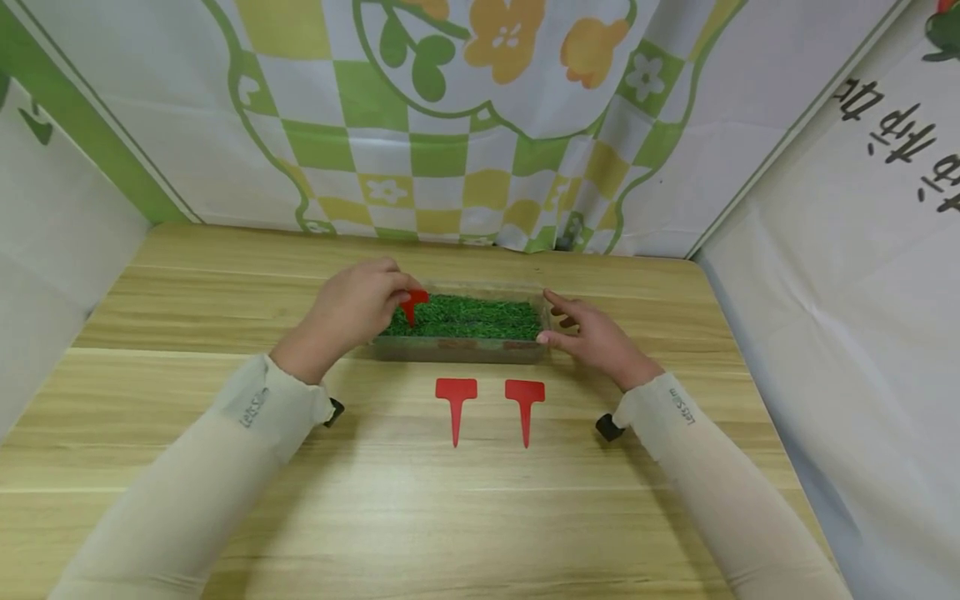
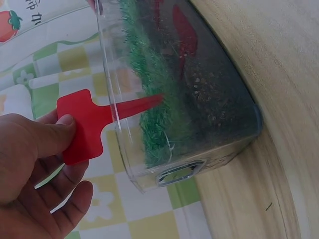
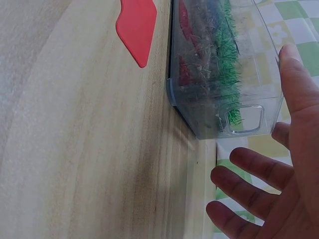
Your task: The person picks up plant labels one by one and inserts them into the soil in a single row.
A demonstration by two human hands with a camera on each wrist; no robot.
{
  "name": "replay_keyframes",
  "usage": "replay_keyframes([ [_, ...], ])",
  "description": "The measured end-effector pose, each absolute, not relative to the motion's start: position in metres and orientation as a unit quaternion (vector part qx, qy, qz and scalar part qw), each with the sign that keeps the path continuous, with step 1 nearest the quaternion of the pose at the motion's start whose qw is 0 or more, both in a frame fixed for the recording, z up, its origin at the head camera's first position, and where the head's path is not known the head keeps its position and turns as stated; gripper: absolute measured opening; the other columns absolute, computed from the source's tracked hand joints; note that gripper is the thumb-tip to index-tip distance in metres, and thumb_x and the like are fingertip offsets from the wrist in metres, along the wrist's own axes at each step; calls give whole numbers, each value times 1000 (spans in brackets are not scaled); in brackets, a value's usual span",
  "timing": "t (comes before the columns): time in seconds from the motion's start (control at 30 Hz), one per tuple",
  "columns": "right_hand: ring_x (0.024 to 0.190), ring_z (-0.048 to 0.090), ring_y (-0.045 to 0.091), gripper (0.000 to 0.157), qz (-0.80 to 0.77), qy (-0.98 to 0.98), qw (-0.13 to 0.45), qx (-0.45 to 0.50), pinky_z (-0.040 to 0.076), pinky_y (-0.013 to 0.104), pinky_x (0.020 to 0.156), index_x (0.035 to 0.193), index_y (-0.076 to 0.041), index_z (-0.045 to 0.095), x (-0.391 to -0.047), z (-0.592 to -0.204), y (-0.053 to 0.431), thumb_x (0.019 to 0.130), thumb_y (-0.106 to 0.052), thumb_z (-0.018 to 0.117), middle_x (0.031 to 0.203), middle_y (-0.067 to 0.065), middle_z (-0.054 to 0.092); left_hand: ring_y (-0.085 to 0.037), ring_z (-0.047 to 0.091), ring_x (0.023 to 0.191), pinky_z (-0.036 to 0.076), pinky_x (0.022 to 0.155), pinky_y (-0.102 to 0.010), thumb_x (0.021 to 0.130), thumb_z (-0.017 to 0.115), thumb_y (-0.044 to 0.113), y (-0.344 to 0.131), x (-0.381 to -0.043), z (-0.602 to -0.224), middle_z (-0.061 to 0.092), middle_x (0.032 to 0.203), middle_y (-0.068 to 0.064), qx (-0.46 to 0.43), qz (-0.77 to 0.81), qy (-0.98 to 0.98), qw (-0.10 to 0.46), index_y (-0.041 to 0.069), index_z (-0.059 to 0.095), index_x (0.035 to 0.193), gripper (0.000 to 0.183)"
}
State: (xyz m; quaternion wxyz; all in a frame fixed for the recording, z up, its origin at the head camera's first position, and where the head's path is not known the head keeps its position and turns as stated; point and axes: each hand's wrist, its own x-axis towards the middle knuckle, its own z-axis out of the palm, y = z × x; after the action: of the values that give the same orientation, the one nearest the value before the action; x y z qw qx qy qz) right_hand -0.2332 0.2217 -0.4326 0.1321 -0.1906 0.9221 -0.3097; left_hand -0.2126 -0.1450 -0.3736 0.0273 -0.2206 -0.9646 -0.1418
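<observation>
In the head view my left hand [image 1: 358, 304] pinches the broad head of a red T-shaped plant label [image 1: 409, 305] between thumb and fingers. The label's pointed stem is down inside a clear plastic box [image 1: 480, 350], its tip at the green artificial grass [image 2: 144, 74] near the left end. My right hand [image 1: 596, 337] is at the box's right end, its thumb and index finger by the rim corners and the other fingers spread loosely, as the right wrist view shows. Under the grass, dark soil-like filling [image 2: 214, 94] shows through the wall.
Two more red plant labels, a left one [image 1: 456, 408] and a right one [image 1: 526, 408], lie flat on the wooden table [image 1: 450, 525] in front of the box. Behind the table hangs a green-and-yellow checked cloth [image 1: 435, 158]; a white wall sheet [image 1: 847, 333] borders the right.
</observation>
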Motion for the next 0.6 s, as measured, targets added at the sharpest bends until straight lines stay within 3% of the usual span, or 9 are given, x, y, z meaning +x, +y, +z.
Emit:
replay_keyframes([
  [0.3, 129, 54, 33, 84, -316, 920, 136, -188, 47, 53, 103, 159, -35, 24, -234, -434, 222, 89, -64, 60, 156, 10, 39, -25, 65, 87, 55, 76, -41, 97, 63, 5, -143, -214, -380, 67, 100, -5, -231, -140, -963, 9, 14, 76, 118, 26],
  [0.6, 129, 54, 32, 83, -318, 919, 134, -191, 47, 52, 104, 160, -36, 23, -233, -434, 223, 91, -63, 60, 157, 8, 39, -23, 64, 82, 55, 73, -39, 96, 64, 5, -138, -215, -389, 66, 95, -4, -247, -138, -959, 24, 15, 77, 115, 24],
])
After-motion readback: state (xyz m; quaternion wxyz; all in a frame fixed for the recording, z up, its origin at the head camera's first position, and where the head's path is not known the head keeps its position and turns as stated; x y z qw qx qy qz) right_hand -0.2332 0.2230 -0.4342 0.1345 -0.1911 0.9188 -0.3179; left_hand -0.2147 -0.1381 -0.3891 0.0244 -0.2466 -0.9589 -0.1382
